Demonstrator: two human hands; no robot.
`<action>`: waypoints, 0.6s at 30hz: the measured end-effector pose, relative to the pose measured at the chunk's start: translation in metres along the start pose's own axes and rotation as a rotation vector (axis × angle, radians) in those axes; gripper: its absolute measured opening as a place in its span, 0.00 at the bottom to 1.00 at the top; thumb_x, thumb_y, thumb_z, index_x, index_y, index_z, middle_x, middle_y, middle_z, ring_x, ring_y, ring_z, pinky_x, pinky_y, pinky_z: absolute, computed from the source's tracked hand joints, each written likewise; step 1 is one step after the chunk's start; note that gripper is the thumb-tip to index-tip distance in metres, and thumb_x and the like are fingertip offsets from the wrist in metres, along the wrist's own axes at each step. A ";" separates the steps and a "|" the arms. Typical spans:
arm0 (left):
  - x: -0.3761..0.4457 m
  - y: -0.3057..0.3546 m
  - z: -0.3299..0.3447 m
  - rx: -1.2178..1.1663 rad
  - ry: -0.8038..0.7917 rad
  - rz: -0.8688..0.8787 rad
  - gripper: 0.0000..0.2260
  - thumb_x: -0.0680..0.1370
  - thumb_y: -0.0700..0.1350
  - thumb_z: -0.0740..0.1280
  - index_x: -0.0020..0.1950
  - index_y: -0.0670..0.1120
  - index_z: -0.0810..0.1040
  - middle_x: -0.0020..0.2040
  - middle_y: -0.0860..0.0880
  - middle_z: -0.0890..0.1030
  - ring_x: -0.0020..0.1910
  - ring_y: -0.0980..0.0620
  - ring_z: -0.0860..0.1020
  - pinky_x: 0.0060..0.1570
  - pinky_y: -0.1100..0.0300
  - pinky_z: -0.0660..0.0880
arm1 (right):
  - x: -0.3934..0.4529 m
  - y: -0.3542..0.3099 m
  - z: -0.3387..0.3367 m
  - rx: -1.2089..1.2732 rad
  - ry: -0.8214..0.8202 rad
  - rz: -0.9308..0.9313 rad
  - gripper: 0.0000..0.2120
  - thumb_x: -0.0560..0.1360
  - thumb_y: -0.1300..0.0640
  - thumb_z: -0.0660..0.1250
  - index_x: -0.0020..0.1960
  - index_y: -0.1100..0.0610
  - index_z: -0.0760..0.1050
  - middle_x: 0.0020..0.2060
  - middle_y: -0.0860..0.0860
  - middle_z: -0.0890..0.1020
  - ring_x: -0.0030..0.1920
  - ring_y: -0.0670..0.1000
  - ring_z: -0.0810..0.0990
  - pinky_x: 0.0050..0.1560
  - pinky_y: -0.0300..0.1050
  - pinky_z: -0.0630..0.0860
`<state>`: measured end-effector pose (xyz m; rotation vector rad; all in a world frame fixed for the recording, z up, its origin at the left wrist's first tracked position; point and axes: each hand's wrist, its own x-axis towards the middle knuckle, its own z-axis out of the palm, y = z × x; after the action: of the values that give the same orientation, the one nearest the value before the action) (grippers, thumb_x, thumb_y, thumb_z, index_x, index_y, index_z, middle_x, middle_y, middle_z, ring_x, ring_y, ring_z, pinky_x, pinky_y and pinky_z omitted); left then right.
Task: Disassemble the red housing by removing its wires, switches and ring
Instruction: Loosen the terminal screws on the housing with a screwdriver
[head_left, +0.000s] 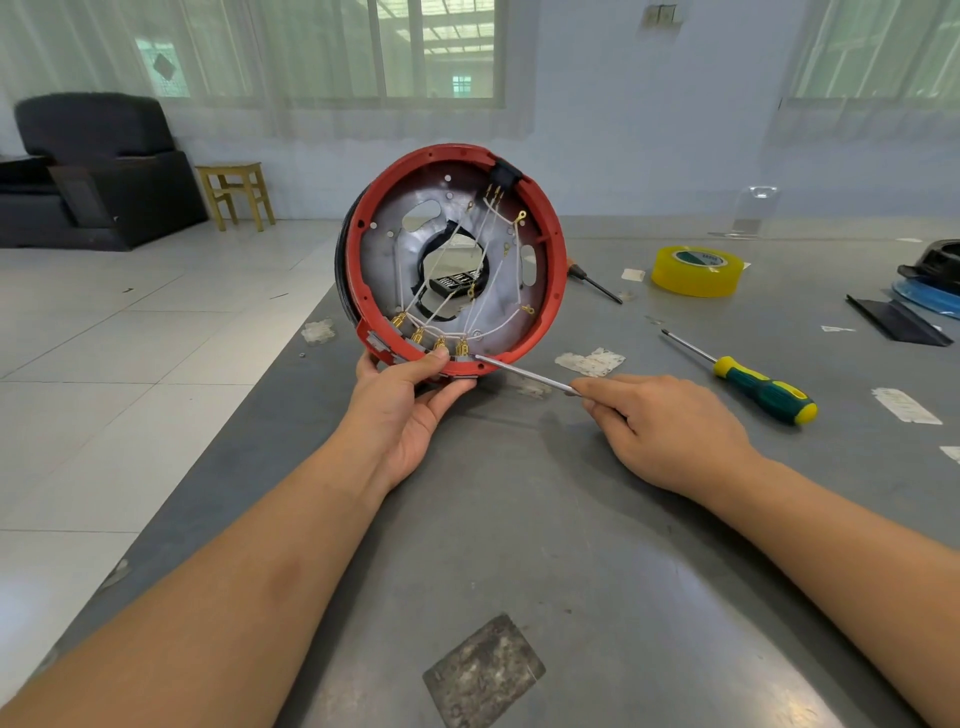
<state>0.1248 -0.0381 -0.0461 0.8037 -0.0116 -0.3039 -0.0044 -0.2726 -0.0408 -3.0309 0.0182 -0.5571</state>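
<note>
The round red housing (550, 291) stands on edge above the grey table, its open inside facing me. White wires (498, 270) with brass terminals cross its silver plate and run to a row of switches (436, 344) at the bottom rim. A black connector (505, 174) sits at the top rim. My left hand (410, 395) grips the bottom rim, thumb inside beside the terminals. My right hand (670, 431) holds a thin metal tool (524, 371) whose tip touches the rightmost terminal.
A green and yellow screwdriver (758, 389) lies to the right on the table (571, 571). Behind it are a yellow tape roll (696, 270), a small black-handled tool (592, 280) and black and blue parts (930, 291) at the right edge. The table's left edge drops to a tiled floor.
</note>
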 end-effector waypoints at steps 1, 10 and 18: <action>0.001 0.000 0.000 -0.010 0.009 0.006 0.30 0.77 0.27 0.71 0.76 0.44 0.68 0.64 0.38 0.82 0.53 0.39 0.87 0.52 0.37 0.84 | 0.000 -0.002 0.001 0.002 0.000 0.007 0.19 0.83 0.43 0.52 0.71 0.37 0.71 0.63 0.39 0.81 0.56 0.55 0.82 0.45 0.50 0.80; 0.000 0.000 0.002 -0.032 0.012 0.006 0.30 0.77 0.29 0.71 0.78 0.39 0.66 0.66 0.36 0.82 0.58 0.37 0.86 0.54 0.40 0.84 | -0.002 -0.016 0.003 -0.026 -0.005 0.063 0.17 0.84 0.42 0.50 0.70 0.38 0.67 0.61 0.40 0.81 0.55 0.55 0.82 0.43 0.50 0.79; -0.003 0.000 0.004 -0.005 0.039 -0.024 0.27 0.79 0.30 0.71 0.77 0.34 0.67 0.66 0.34 0.82 0.60 0.35 0.84 0.46 0.51 0.86 | -0.002 -0.028 0.005 -0.030 -0.025 0.124 0.16 0.83 0.42 0.46 0.66 0.42 0.65 0.56 0.45 0.82 0.50 0.59 0.81 0.43 0.53 0.79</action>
<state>0.1215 -0.0403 -0.0425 0.8046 0.0350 -0.3107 -0.0046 -0.2445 -0.0445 -3.0380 0.2128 -0.5139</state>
